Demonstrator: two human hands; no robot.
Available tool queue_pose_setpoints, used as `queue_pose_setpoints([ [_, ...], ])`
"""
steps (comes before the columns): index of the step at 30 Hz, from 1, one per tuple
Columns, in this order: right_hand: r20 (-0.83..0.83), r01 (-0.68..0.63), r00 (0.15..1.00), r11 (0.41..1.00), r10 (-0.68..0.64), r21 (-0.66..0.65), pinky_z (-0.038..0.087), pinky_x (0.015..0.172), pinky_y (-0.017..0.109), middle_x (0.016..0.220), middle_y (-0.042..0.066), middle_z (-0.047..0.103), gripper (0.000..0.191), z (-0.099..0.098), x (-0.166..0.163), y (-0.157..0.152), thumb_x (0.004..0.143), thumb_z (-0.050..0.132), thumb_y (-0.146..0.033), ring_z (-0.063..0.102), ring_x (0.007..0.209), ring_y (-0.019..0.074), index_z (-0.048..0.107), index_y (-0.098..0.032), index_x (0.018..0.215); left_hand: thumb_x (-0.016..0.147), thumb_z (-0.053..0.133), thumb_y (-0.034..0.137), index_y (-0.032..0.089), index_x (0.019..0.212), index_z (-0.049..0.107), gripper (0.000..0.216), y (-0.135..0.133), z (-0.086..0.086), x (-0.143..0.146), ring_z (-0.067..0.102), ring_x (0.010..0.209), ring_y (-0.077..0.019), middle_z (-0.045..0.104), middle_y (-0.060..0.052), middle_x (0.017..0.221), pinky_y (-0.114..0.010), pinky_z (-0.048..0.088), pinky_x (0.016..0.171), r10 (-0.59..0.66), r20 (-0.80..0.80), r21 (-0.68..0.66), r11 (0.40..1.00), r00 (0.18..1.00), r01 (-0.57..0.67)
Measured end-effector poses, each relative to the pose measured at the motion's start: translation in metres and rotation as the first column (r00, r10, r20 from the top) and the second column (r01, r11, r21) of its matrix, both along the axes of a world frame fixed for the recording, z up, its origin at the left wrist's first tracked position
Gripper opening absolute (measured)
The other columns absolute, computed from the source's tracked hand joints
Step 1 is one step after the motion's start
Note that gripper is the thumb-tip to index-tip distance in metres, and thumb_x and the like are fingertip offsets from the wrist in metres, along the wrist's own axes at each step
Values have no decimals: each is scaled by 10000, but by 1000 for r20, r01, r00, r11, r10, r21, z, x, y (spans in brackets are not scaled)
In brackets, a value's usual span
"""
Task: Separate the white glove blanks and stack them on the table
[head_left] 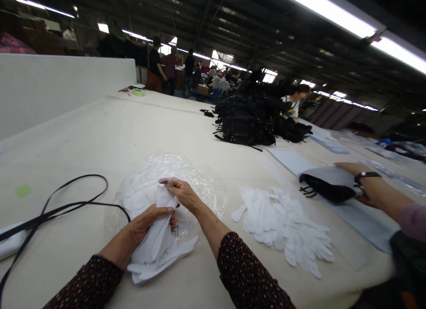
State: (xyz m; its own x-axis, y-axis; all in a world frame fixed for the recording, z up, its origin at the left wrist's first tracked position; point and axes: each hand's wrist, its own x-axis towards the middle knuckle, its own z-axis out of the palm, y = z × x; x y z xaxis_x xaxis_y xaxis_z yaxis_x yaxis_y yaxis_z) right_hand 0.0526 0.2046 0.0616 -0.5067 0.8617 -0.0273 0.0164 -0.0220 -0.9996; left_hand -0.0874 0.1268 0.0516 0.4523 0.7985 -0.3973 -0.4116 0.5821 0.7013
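In the head view my left hand (148,222) is wrapped round a bundle of flat white pieces (156,238). They look like soft strips with scalloped edges; their exact kind is unclear. My right hand (183,192) pinches the upper end of the same bundle, thumb and fingers closed. Beneath and behind both hands lies a crumpled clear plastic bag (199,180) with more white material in it. To the right, a fanned pile of similar white pieces (282,224) with rounded ends rests on the table. Parts of my left fingers are hidden behind the bundle.
A black cord (76,202) loops across the cream table (89,140) at left. Black bags (246,122) are heaped farther back. On the right, a co-worker's hand (362,176) holds a grey-and-black pouch (329,182) over pale blue sheets (359,220). Green tape (137,92) lies near the partition.
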Motion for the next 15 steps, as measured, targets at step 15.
queue_pose_setpoints([
  [15,-175,116,976,991,-126,-68,436,1053,424,1193,61,703,316,-15,31,-18,658,765,-259,632,1120,225,748,-225,973,789,715,216,98,845,713,130,9,-17,-2,659,600,-175,701,-56,667,-289,569,622,89,14,-127,988,996,-86],
])
